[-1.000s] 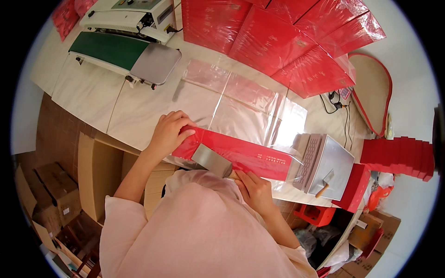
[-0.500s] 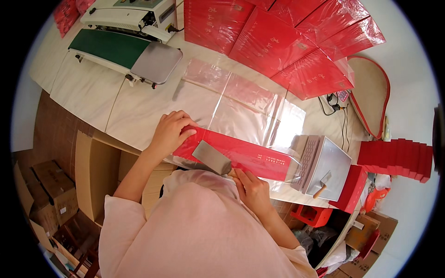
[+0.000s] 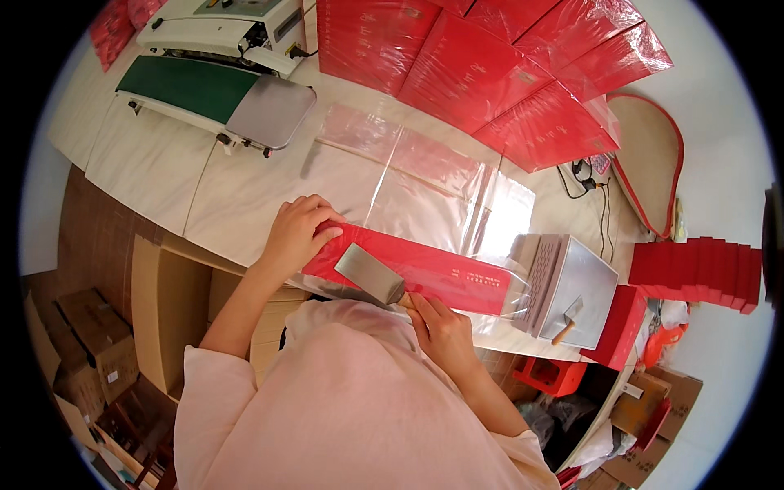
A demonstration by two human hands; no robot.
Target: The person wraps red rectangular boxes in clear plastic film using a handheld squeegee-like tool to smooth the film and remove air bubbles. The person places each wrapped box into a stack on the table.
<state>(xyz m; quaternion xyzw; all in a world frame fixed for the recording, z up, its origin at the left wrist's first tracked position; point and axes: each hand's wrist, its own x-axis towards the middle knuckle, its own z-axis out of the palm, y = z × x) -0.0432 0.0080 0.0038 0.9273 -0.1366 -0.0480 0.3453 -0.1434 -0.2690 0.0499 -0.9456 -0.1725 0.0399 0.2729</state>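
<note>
A long flat red box point(image 3: 441, 273) wrapped in clear film lies along the near edge of the white table point(image 3: 163, 163). My left hand point(image 3: 298, 233) presses on its left end. My right hand point(image 3: 441, 327) grips the wooden handle of a flat metal scraper point(image 3: 371, 273), whose blade rests on the box's left part. More clear film sheets point(image 3: 425, 175) lie spread just beyond the box.
A sealing machine with a green belt point(image 3: 212, 82) stands at the far left. Stacked red boxes point(image 3: 506, 65) fill the far side. A grey metal heater box point(image 3: 572, 286) sits right of the red box, with small red boxes point(image 3: 698, 265) beyond. Cardboard cartons point(image 3: 73, 343) stand below left.
The scraper blade has slid a little along the box's left part. My left hand stays pressed on the box's left end.
</note>
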